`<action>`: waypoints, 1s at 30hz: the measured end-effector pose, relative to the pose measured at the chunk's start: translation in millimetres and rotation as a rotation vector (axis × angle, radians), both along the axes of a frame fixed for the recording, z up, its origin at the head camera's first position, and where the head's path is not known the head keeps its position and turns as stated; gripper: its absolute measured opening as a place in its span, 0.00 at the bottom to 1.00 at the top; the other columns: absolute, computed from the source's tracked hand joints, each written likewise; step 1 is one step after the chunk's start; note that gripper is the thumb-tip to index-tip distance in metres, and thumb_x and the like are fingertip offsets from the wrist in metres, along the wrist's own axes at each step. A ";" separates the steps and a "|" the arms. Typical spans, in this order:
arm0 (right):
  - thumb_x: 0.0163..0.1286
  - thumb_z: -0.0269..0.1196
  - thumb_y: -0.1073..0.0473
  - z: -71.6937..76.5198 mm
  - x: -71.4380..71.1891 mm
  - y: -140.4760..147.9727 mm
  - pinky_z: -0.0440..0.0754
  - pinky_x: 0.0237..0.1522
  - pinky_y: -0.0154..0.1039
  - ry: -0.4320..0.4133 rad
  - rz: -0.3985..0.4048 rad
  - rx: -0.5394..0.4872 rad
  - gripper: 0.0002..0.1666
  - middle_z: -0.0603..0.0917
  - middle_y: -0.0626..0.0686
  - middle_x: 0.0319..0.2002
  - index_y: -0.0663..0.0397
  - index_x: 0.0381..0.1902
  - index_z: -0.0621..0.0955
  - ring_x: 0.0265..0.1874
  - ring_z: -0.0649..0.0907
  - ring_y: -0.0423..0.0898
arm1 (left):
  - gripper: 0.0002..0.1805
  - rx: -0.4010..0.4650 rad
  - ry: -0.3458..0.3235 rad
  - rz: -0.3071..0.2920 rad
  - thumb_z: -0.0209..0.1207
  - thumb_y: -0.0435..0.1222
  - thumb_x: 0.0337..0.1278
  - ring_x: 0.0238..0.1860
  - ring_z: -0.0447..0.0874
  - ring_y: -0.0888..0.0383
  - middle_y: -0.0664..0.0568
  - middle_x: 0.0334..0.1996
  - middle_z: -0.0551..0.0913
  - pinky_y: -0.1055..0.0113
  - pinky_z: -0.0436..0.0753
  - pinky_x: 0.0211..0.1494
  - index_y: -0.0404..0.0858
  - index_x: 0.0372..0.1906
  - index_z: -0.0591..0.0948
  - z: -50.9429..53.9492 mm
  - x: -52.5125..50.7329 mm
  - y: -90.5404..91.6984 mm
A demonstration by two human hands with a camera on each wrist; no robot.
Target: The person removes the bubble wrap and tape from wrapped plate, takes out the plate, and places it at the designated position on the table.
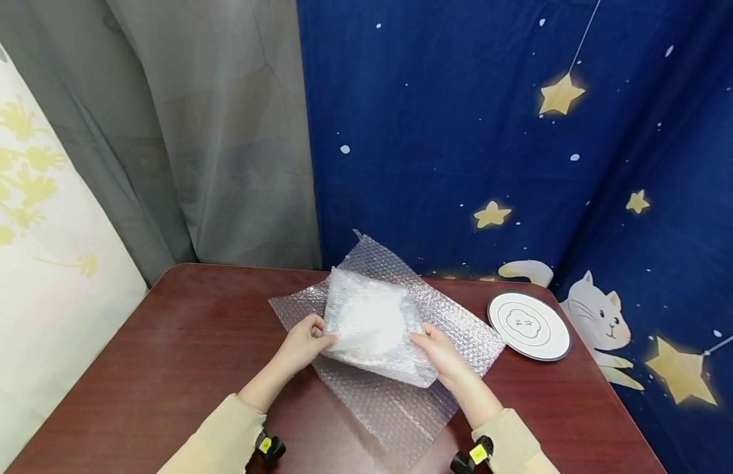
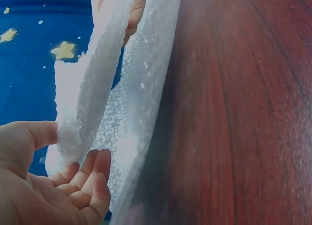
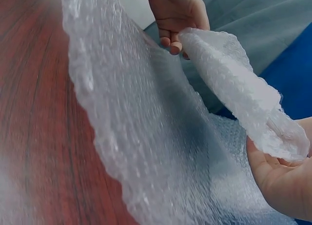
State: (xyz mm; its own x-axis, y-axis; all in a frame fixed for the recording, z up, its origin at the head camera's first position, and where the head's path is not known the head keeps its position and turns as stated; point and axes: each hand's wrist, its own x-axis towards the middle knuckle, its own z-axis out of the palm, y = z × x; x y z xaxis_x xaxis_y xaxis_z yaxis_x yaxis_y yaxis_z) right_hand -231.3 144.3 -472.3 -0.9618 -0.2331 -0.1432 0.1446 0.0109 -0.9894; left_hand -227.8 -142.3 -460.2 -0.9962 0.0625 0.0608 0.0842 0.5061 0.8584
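A bundle wrapped in bubble wrap (image 1: 372, 322) is held up between both hands, above a larger spread sheet of bubble wrap (image 1: 396, 415). My left hand (image 1: 301, 341) pinches its left edge, thumb on one face and fingers behind. At the right edge my right hand (image 1: 442, 354) grips it the same way. The left wrist view shows the bundle (image 2: 83, 98) edge-on beside the left hand (image 2: 53, 176). In the right wrist view the right hand (image 3: 287, 181) supports one end of the bundle (image 3: 234, 83). What the wrap encloses cannot be made out.
A white plate (image 1: 529, 326) with a dark rim lies at the right of the reddish-brown table (image 1: 165, 368), next to a corner of the sheet. Behind the table hang a grey curtain (image 1: 224, 131) and a blue curtain (image 1: 426, 131) with stars.
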 end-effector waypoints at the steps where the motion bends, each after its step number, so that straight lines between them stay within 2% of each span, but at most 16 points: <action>1: 0.71 0.55 0.61 -0.1 0.0 1.0 0.78 0.39 0.38 -0.004 -0.004 0.001 0.22 0.80 0.52 0.39 0.71 0.57 0.70 0.35 0.80 0.43 | 0.13 -0.004 -0.001 -0.001 0.66 0.35 0.49 0.26 0.69 0.58 0.52 0.23 0.72 0.64 0.70 0.31 0.35 0.34 0.73 -1.1 -0.6 1.0; 8: 0.70 0.56 0.61 -4.2 -1.7 5.7 0.78 0.40 0.39 -0.004 -0.054 0.051 0.23 0.80 0.54 0.41 0.70 0.59 0.71 0.36 0.80 0.44 | 0.13 -0.011 0.003 -0.015 0.66 0.35 0.50 0.25 0.69 0.58 0.52 0.23 0.73 0.64 0.70 0.29 0.34 0.33 0.73 -6.8 -5.1 7.0; 18: 0.70 0.56 0.62 -13.7 -7.8 10.8 0.76 0.36 0.39 0.016 -0.103 0.122 0.11 0.79 0.53 0.34 0.66 0.44 0.75 0.31 0.78 0.44 | 0.13 0.005 -0.018 -0.022 0.66 0.34 0.50 0.20 0.69 0.59 0.53 0.20 0.73 0.65 0.70 0.25 0.33 0.34 0.73 -13.6 -10.4 17.0; 26: 0.69 0.57 0.62 -19.7 -12.8 12.8 0.75 0.38 0.40 0.025 -0.133 0.193 0.11 0.79 0.54 0.35 0.66 0.43 0.77 0.32 0.77 0.46 | 0.13 0.007 -0.038 -0.021 0.65 0.34 0.51 0.17 0.72 0.60 0.52 0.18 0.75 0.67 0.71 0.21 0.32 0.36 0.73 -24.7 -15.2 20.8; 30: 0.68 0.58 0.62 -21.3 -14.0 13.2 0.74 0.36 0.40 0.038 -0.154 0.235 0.08 0.77 0.52 0.31 0.64 0.38 0.76 0.30 0.75 0.45 | 0.13 -0.004 -0.034 -0.025 0.65 0.34 0.50 0.18 0.73 0.60 0.52 0.19 0.75 0.66 0.72 0.22 0.32 0.36 0.74 -27.3 -16.3 21.9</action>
State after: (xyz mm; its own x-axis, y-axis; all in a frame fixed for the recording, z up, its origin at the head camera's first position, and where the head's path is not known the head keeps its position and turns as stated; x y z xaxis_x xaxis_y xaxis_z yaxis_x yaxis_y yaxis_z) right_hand -245.3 157.6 -493.6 -0.9891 -0.0480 -0.1395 0.1256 0.2216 -0.9670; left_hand -244.1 -120.4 -487.5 -0.9958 0.0877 0.0272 0.0681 0.5073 0.8591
